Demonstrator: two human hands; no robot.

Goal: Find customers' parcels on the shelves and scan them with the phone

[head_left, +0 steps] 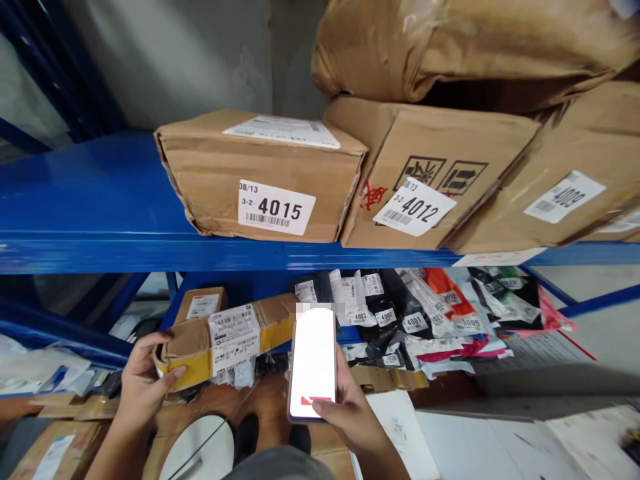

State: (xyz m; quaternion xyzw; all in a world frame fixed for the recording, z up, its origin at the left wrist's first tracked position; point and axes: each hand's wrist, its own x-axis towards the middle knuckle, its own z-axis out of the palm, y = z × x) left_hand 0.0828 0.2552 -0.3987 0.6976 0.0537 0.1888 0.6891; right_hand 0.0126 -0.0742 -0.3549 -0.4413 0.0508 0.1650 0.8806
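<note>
Left hand (143, 387) at 7 o'clock, fingers curled round the near end of a taped parcel (225, 337), thumb across its crumpled face; firm closed grip; parcel lies level, shipping label (234, 339) facing up; right hand (350, 413) at 6 o'clock, wrapped round a phone (313, 363) from below, thumb resting on the lower screen edge; screen glows white, tilted toward the camera, just beside the parcel's far end; blue shelf (100, 220) at 10 o'clock carries box 4015 (260, 177), box 4012 (430, 173) touching it at 1 o'clock, box 4009 (560, 187) at 2 o'clock; heap of labelled bags (430, 313) at 3 o'clock under the shelf; shoes (247, 437) below the phone.
</note>
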